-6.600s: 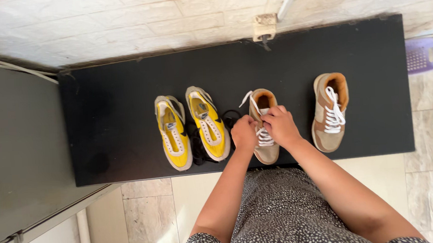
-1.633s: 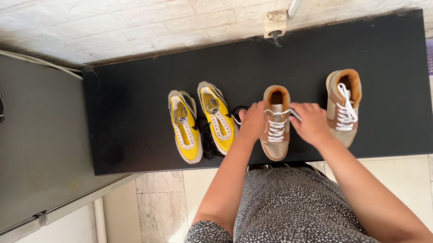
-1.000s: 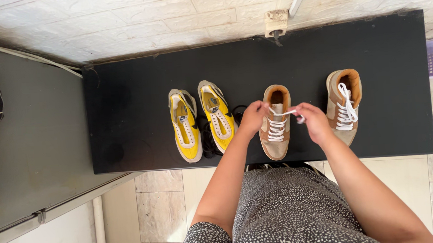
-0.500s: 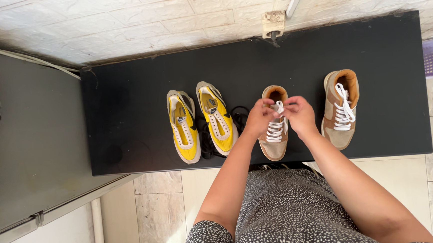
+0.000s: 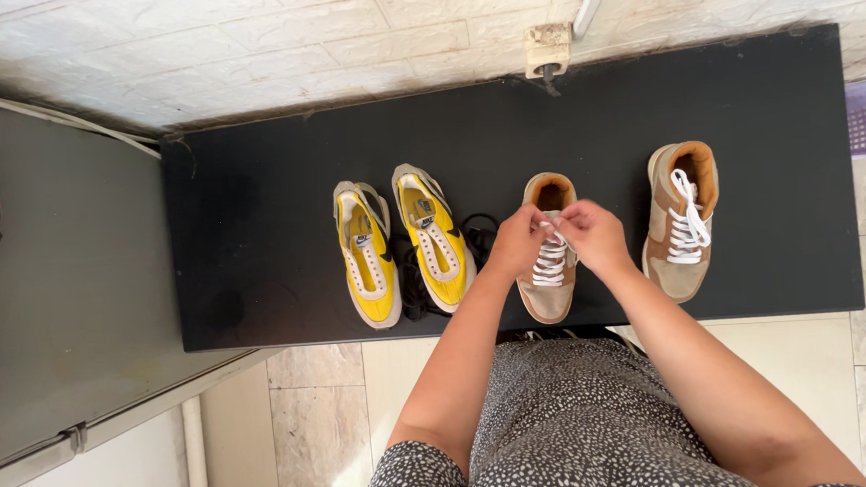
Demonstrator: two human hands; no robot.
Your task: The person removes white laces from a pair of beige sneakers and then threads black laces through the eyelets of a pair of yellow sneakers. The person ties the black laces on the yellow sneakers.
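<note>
- Left hand (image 5: 518, 240) and right hand (image 5: 593, 236) meeting over tan sneaker (image 5: 548, 267), fingertips pinching white laces (image 5: 551, 256) near the tongue.
- Both forearms angled up from lower frame, converging, wrists bent inward.
- Tan sneaker toe-down on black board (image 5: 252, 234), mid-right.
- Matching laced sneaker (image 5: 680, 220) just right, apart.
- Yellow pair (image 5: 393, 244) left, black laces (image 5: 477, 233) between.

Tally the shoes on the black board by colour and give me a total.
Yellow shoes: 2, the left one and the right one
Tan shoes with white laces: 2, the one under both hands and the one lying apart at the right
Total: 4 shoes on the black board
</note>
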